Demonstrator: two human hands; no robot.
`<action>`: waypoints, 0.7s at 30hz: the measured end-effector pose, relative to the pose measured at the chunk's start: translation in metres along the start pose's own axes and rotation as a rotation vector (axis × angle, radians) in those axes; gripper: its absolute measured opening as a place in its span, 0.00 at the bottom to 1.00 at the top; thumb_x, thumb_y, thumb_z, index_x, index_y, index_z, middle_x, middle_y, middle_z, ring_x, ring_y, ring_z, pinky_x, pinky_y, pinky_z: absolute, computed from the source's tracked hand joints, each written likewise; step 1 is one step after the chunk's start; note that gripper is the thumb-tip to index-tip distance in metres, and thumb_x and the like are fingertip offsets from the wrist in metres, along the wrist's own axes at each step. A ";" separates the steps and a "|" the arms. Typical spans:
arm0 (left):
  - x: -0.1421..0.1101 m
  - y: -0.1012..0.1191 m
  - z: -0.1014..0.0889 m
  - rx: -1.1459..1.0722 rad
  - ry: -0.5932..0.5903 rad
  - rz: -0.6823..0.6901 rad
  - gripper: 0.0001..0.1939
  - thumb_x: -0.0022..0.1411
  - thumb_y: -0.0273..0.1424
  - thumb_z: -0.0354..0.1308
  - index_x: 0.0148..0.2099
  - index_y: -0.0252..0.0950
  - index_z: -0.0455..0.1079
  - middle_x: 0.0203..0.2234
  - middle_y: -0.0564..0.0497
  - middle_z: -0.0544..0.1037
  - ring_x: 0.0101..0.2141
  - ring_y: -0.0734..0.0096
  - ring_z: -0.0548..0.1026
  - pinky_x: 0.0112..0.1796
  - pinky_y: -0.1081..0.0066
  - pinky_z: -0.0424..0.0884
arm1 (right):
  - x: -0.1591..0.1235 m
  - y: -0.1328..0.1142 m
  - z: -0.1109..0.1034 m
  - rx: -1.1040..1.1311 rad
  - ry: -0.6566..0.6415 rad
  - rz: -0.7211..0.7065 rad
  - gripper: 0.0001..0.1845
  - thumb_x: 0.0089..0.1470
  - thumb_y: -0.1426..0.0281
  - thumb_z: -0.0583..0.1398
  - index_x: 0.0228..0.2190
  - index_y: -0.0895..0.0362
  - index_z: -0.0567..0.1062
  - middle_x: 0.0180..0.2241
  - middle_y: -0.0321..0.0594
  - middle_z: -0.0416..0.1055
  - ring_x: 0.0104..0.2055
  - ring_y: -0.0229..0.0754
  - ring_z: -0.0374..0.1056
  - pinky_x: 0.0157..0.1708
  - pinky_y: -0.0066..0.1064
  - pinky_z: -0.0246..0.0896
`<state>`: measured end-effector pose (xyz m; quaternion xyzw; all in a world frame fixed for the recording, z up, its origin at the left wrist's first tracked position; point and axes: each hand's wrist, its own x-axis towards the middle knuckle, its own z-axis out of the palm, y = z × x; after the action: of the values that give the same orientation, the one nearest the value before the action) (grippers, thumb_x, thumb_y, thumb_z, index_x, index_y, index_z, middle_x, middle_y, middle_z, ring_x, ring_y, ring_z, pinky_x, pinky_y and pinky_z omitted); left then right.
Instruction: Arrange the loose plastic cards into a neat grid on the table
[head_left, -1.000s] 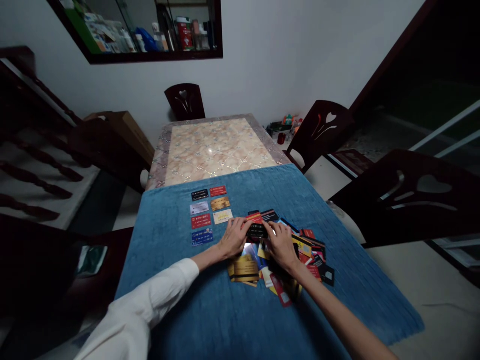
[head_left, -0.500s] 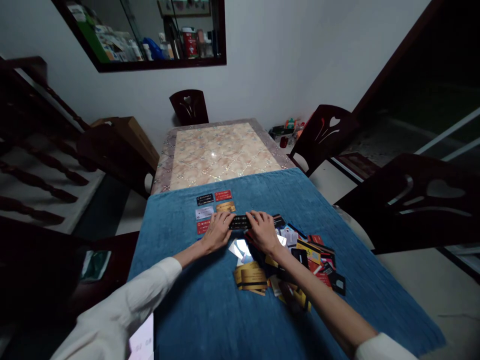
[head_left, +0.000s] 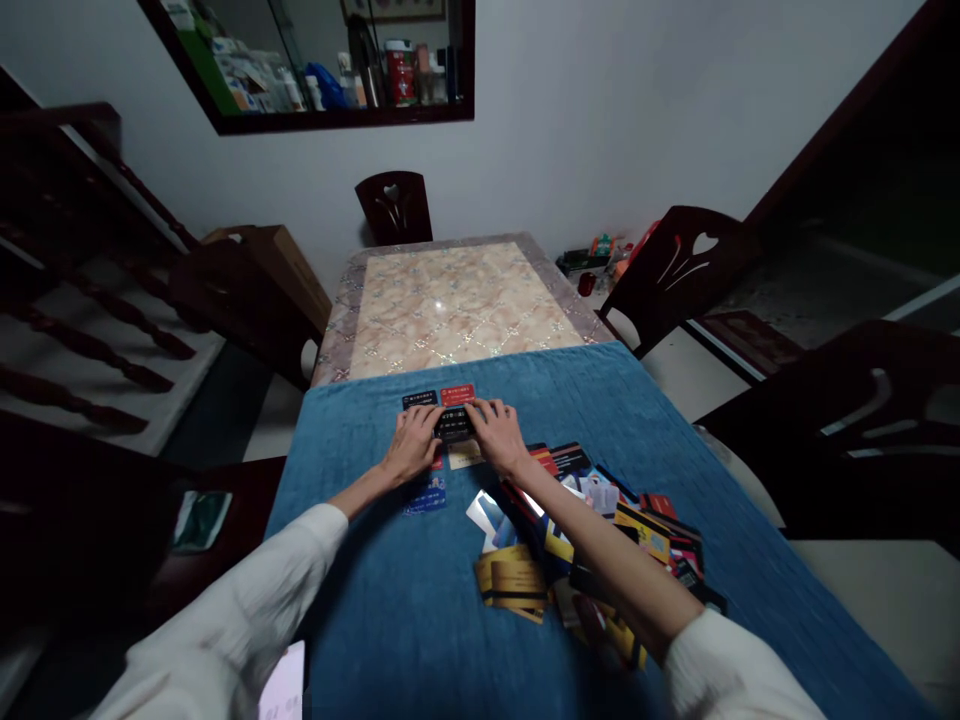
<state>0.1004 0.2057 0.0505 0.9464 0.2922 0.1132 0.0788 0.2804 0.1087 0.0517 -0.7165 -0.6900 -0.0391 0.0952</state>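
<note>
- Hand (left) (head_left: 411,445): clamped on the left end of the black card (head_left: 454,424).
- Same card: now shifted leftward over the laid-out cards (head_left: 427,493), apparently mid-transfer.
- Hand (right) (head_left: 496,436): clamped on its opposite end.
- Loose-card pile (head_left: 600,494): now left behind.

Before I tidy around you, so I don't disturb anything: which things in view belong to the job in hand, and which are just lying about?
In use:
black card, held between left hand and right hand
laid-out cards
loose card pile
blue cloth underneath

Apparently just lying about:
lit screen
green packet
cardboard box
red canister
</note>
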 end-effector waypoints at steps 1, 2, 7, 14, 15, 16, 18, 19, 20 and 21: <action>0.002 -0.004 0.000 0.001 -0.004 -0.014 0.30 0.58 0.25 0.55 0.63 0.36 0.59 0.56 0.41 0.67 0.56 0.52 0.61 0.54 0.53 0.60 | 0.006 -0.001 0.001 0.006 -0.015 -0.001 0.25 0.63 0.73 0.50 0.61 0.56 0.63 0.61 0.49 0.61 0.56 0.51 0.54 0.48 0.42 0.51; 0.003 -0.008 -0.001 0.002 -0.008 -0.029 0.30 0.58 0.25 0.55 0.63 0.36 0.59 0.57 0.41 0.67 0.56 0.52 0.61 0.54 0.53 0.60 | 0.012 -0.002 0.003 0.012 -0.029 0.000 0.25 0.63 0.73 0.49 0.61 0.55 0.63 0.61 0.49 0.61 0.55 0.52 0.54 0.48 0.42 0.52; 0.008 -0.026 -0.001 0.011 -0.024 -0.108 0.31 0.57 0.25 0.55 0.63 0.38 0.59 0.57 0.41 0.67 0.56 0.51 0.61 0.53 0.52 0.61 | 0.040 -0.009 0.016 0.059 -0.076 0.000 0.27 0.63 0.68 0.52 0.62 0.55 0.61 0.61 0.50 0.60 0.56 0.53 0.54 0.48 0.43 0.52; 0.015 -0.048 0.001 0.048 -0.054 -0.204 0.30 0.57 0.26 0.55 0.63 0.38 0.60 0.58 0.41 0.65 0.57 0.51 0.61 0.52 0.52 0.62 | 0.068 -0.017 0.027 0.066 -0.113 -0.020 0.27 0.61 0.68 0.53 0.61 0.54 0.61 0.62 0.48 0.59 0.56 0.54 0.53 0.49 0.44 0.53; 0.016 -0.050 0.002 0.049 -0.062 -0.214 0.30 0.57 0.26 0.55 0.63 0.39 0.59 0.58 0.42 0.65 0.57 0.50 0.60 0.52 0.51 0.62 | 0.071 -0.018 0.028 0.062 -0.123 -0.022 0.27 0.61 0.68 0.53 0.61 0.54 0.61 0.62 0.47 0.60 0.56 0.54 0.53 0.48 0.43 0.53; 0.017 -0.053 0.002 0.049 -0.070 -0.221 0.31 0.57 0.26 0.55 0.63 0.40 0.59 0.59 0.42 0.65 0.57 0.50 0.60 0.52 0.51 0.62 | 0.074 -0.019 0.028 0.058 -0.134 -0.026 0.26 0.61 0.68 0.53 0.60 0.54 0.62 0.62 0.47 0.60 0.56 0.54 0.53 0.48 0.43 0.53; 0.020 -0.059 0.004 0.044 -0.086 -0.233 0.31 0.57 0.25 0.55 0.64 0.42 0.59 0.59 0.43 0.65 0.57 0.50 0.60 0.52 0.50 0.63 | 0.081 -0.022 0.029 0.044 -0.154 -0.034 0.24 0.61 0.69 0.52 0.59 0.54 0.63 0.61 0.48 0.60 0.56 0.53 0.53 0.48 0.42 0.53; 0.021 -0.061 0.004 0.042 -0.096 -0.238 0.31 0.57 0.25 0.55 0.63 0.42 0.59 0.59 0.43 0.65 0.57 0.49 0.60 0.52 0.50 0.63 | 0.085 -0.023 0.030 0.035 -0.165 -0.038 0.24 0.61 0.70 0.52 0.58 0.53 0.63 0.61 0.48 0.60 0.56 0.53 0.53 0.48 0.42 0.53; 0.022 -0.064 0.005 0.040 -0.105 -0.244 0.31 0.57 0.25 0.55 0.63 0.41 0.60 0.58 0.43 0.65 0.57 0.49 0.61 0.52 0.50 0.63 | 0.088 -0.024 0.030 0.027 -0.175 -0.045 0.23 0.61 0.70 0.52 0.58 0.53 0.64 0.61 0.49 0.60 0.56 0.53 0.53 0.47 0.42 0.53; 0.023 -0.067 0.005 0.038 -0.114 -0.251 0.31 0.57 0.25 0.55 0.63 0.40 0.60 0.58 0.43 0.65 0.56 0.49 0.61 0.52 0.50 0.63 | 0.091 -0.025 0.031 0.021 -0.184 -0.051 0.23 0.61 0.71 0.52 0.58 0.53 0.64 0.61 0.49 0.60 0.56 0.53 0.53 0.47 0.42 0.53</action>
<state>0.0847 0.2735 0.0349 0.9086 0.4054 0.0427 0.0907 0.2570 0.2050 0.0406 -0.6983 -0.7141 0.0317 0.0382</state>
